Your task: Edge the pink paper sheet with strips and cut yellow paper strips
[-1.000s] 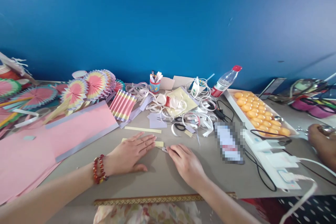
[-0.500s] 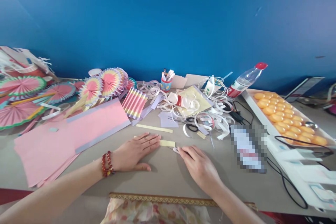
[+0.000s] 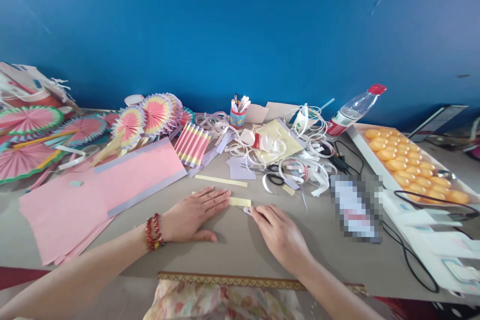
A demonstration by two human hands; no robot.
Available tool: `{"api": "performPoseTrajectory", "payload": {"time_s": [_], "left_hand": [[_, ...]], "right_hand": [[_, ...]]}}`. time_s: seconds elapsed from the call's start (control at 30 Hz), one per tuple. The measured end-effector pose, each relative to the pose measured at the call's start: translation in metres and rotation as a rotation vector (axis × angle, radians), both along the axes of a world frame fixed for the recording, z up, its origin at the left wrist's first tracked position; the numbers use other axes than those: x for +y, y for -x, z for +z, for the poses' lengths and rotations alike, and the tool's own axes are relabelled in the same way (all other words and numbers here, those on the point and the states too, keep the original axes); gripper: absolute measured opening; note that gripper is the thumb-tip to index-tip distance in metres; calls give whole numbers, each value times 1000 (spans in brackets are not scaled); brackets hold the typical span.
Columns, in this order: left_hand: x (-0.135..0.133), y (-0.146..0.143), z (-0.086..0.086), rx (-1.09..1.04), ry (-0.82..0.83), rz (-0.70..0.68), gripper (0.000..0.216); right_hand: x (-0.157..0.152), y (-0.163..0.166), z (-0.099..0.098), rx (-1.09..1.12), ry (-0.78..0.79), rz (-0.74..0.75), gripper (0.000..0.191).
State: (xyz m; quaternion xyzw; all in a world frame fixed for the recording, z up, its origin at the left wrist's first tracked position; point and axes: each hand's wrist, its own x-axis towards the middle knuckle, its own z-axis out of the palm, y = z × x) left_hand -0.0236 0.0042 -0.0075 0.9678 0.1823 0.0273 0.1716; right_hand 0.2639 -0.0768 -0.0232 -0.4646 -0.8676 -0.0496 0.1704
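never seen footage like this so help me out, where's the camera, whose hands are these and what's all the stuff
No machine here: a person wears a camera on the head, looking forward and down, so both arms coming in from below are their own. The left hand lies flat and open on a pale yellow paper strip. The right hand has its fingertips at a small whitish piece by the strip's end; whether it pinches it is unclear. On the table lie pink paper sheets, folded paper fans, white paper curls, scissors, a water bottle and a tray of orange pieces.
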Motion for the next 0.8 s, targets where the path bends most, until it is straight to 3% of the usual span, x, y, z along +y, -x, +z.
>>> {"api": "performPoseTrajectory", "payload": {"time_s": [0.8], "left_hand": [[0, -1, -2, 3, -14, -1, 86]], "right_hand": [[-3, 8, -3, -78, -82, 13, 39]]}}
